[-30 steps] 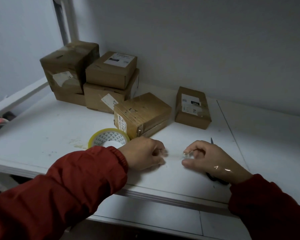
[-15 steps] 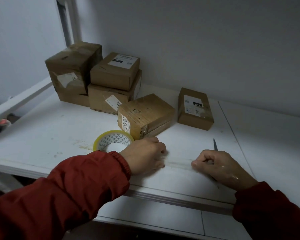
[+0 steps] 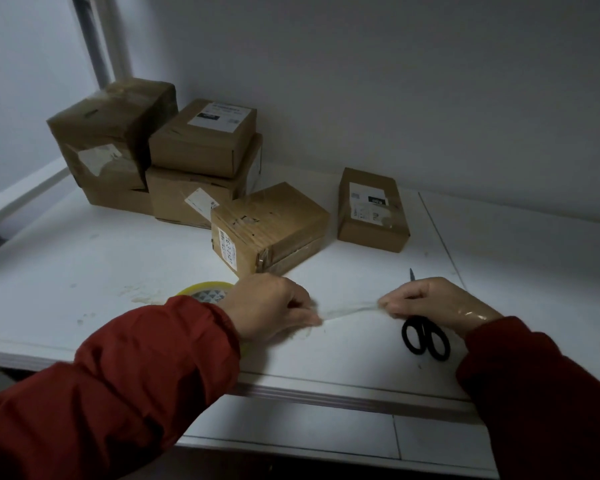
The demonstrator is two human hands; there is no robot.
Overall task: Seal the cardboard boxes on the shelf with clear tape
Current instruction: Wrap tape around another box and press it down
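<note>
Six boxes [image 3: 271, 223] | one roll [image 3: 205, 292] | one scissors [image 3: 425, 336] | left grip [image 3: 271, 310], right grip [image 3: 433, 301] pinch one strip [image 3: 350, 310]

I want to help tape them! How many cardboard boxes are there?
6. Back-left stack: top box on low box. Middle stack: labelled box on wide box. Front box. Right box. Others may hide behind.

I take this for a storeroom or packing corner (dim, bare walls): labelled cardboard boxes [image 3: 201, 157] stacked on a white shelf [image 3: 84, 271].
</note>
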